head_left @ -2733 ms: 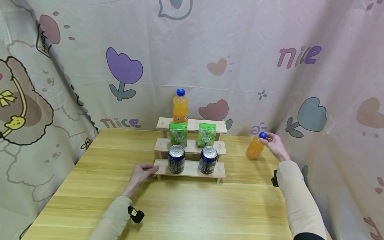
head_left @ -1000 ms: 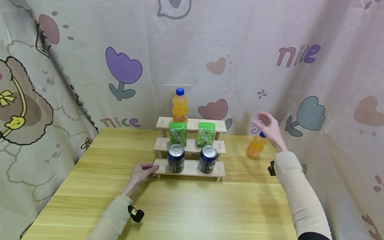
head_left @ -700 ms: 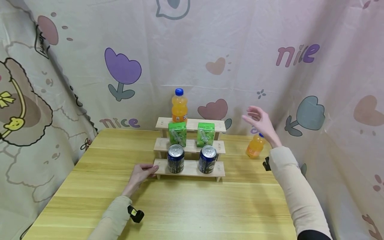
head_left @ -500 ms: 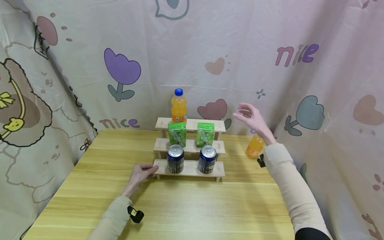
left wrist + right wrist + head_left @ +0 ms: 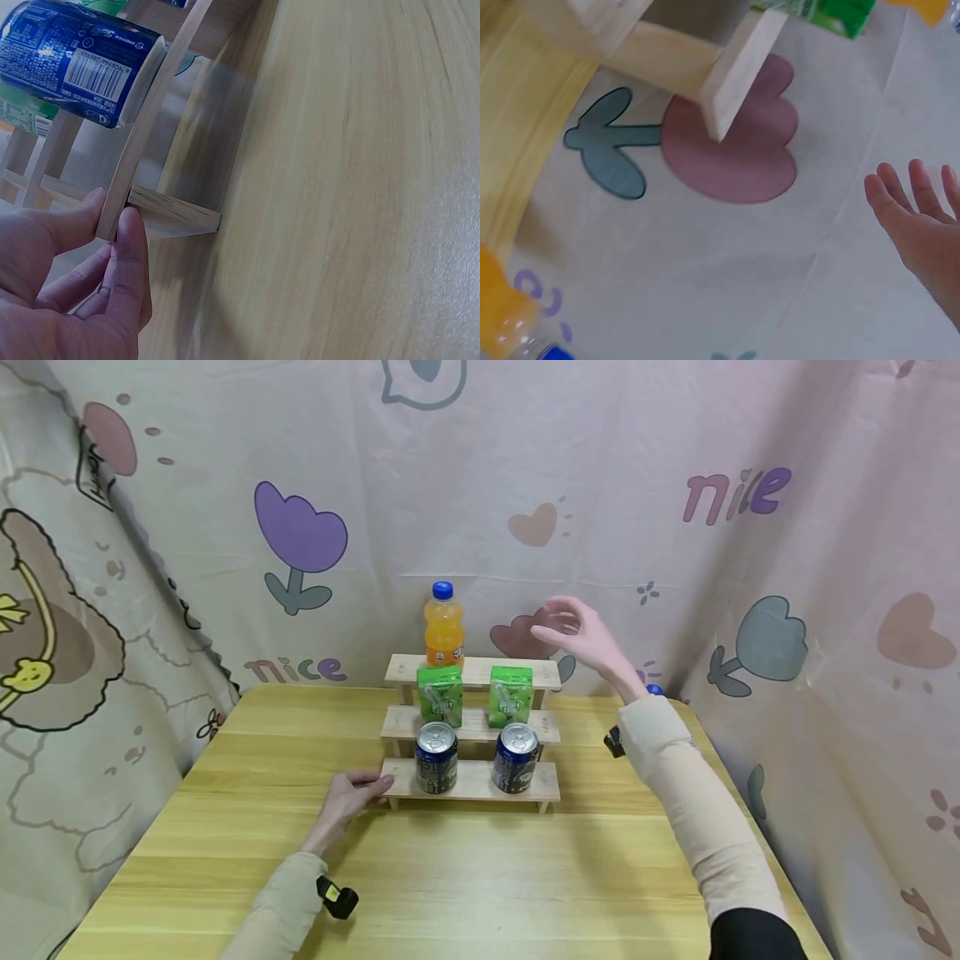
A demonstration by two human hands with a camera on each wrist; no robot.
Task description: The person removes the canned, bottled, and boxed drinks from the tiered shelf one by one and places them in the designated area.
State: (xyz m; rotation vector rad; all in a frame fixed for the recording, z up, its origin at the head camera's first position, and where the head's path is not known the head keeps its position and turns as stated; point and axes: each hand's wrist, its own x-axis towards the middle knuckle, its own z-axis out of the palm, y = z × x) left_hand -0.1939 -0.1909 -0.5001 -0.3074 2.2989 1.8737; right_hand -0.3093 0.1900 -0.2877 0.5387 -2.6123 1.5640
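A three-step wooden display rack (image 5: 474, 779) stands on the table. My left hand (image 5: 351, 802) pinches the left end of its lowest step between thumb and fingers, as the left wrist view also shows. On that step sit two dark blue cans, the left can (image 5: 437, 760) and the right can (image 5: 515, 760). Two green drink cartons, one left (image 5: 440, 696) and one right (image 5: 511, 697), occupy the middle step. An orange drink bottle (image 5: 445, 631) with a blue cap stands at the top left. My right hand (image 5: 585, 635), holding nothing, hovers beyond the top step's right end, fingers loosely bent.
A second orange drink bottle (image 5: 502, 315) stands on the table right of the rack; in the head view the right sleeve hides all but its blue cap (image 5: 655, 690). A printed curtain (image 5: 615, 485) hangs behind and beside the wooden table (image 5: 465, 877).
My right hand has let go of the second orange bottle, risen, and moved left toward the rack's top step. That bottle stays on the table. My left hand keeps its grip on the rack.
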